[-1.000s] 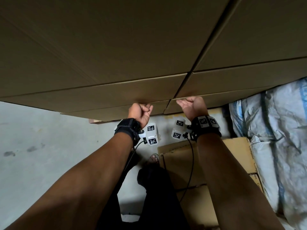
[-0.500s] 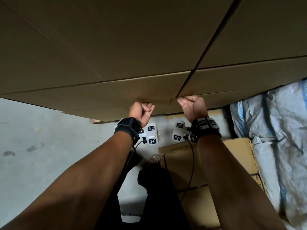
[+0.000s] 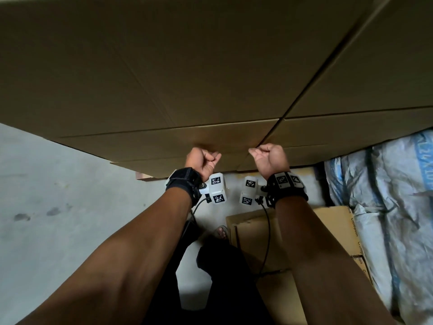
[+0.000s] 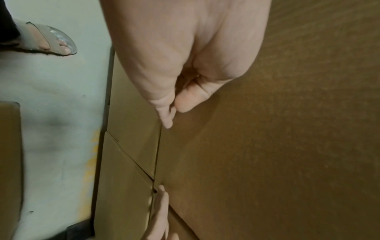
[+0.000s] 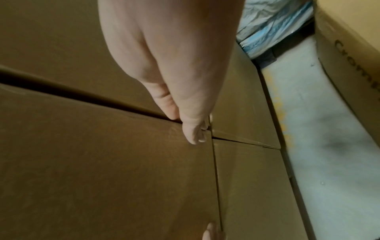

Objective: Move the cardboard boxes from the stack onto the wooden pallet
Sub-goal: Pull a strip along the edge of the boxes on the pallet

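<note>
Two stacked columns of cardboard boxes (image 3: pixel 187 78) fill the upper part of the head view, divided by a dark diagonal gap running from the upper right down to the centre. All boxes are seen closed, so their contents cannot be told. The tops of the columns are cut off by the frame's upper edge.

The left hand (image 3: pixel 202 160) is seen at centre, fingers curled under the lower edge of a box in the left column, at the seam above the lowest box. In the left wrist view the fingertips (image 4: pixel 167 123) are pressed into that seam; how deep they reach is hidden. The right hand (image 3: pixel 269 158) is placed just right of it, fingers hooked at the same box's corner beside the gap. In the right wrist view the fingertips (image 5: pixel 195 138) are tucked at the corner where the seams meet. Both hands are closed on the box edge, with the box directly above and ahead of them.

A pale corner of wood (image 3: pixel 143 175) shows under the stack at left centre; whether it is the pallet cannot be told. Further boxes with printed lettering (image 3: pixel 328 231) lie at lower right, beside grey and blue wrapped bundles (image 3: pixel 386 207) on the right edge. A sandalled foot (image 4: pixel 45 40) stands on the concrete floor (image 3: pixel 58 207).
</note>
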Demonstrator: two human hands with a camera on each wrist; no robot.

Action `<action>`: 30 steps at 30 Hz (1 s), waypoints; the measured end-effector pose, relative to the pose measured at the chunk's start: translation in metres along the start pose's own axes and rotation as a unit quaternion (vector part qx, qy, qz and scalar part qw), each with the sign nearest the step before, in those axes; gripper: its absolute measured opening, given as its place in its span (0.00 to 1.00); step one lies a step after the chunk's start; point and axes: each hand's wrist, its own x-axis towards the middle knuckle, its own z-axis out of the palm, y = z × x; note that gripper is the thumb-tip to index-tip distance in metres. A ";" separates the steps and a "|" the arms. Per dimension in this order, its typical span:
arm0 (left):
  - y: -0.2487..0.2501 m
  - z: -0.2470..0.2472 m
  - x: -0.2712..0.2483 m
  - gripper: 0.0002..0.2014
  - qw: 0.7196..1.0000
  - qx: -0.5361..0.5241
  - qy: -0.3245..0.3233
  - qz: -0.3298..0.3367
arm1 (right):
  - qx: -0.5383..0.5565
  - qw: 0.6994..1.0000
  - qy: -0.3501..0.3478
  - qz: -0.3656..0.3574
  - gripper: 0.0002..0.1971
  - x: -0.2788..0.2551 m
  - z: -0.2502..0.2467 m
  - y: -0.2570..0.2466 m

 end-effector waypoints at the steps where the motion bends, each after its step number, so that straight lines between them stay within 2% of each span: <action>1: 0.001 -0.001 0.001 0.19 1.000 -0.002 -0.007 -0.005 | -0.001 1.000 -0.005 0.006 0.20 0.000 -0.001 0.000; 3: 0.000 -0.006 0.002 0.19 1.000 0.004 -0.019 -0.008 | -0.005 1.000 -0.020 0.016 0.14 -0.003 -0.004 0.001; 5: -0.002 -0.011 -0.002 0.23 0.999 0.016 -0.030 -0.005 | -0.011 1.000 -0.026 0.003 0.13 -0.006 -0.006 0.002; 8: 0.005 -0.017 -0.020 0.33 0.998 0.043 -0.055 -0.001 | -0.008 0.999 -0.023 -0.026 0.22 -0.015 -0.009 0.007; 10: 0.018 -0.025 -0.036 0.35 0.996 0.045 -0.076 0.008 | -0.006 0.999 -0.027 -0.029 0.27 -0.030 -0.005 0.009; 13: 0.044 -0.042 -0.065 0.36 0.993 0.053 -0.105 0.019 | -0.017 0.998 -0.060 -0.027 0.29 -0.065 0.004 0.017; 16: 0.075 -0.064 -0.098 0.33 0.988 0.076 -0.129 0.040 | -0.049 0.992 -0.113 -0.027 0.26 -0.105 0.010 0.032; 21: 0.132 -0.108 -0.147 0.25 0.968 0.173 -0.163 0.086 | -0.134 0.970 -0.200 -0.027 0.23 -0.168 0.016 0.066; 25: 0.169 -0.136 -0.172 0.18 0.948 0.256 -0.145 0.122 | -0.228 0.942 -0.223 -0.104 0.17 -0.205 0.029 0.096; 30: 0.210 -0.170 -0.176 0.12 0.924 0.321 -0.108 0.178 | -0.271 0.915 -0.230 -0.191 0.16 -0.245 0.067 0.136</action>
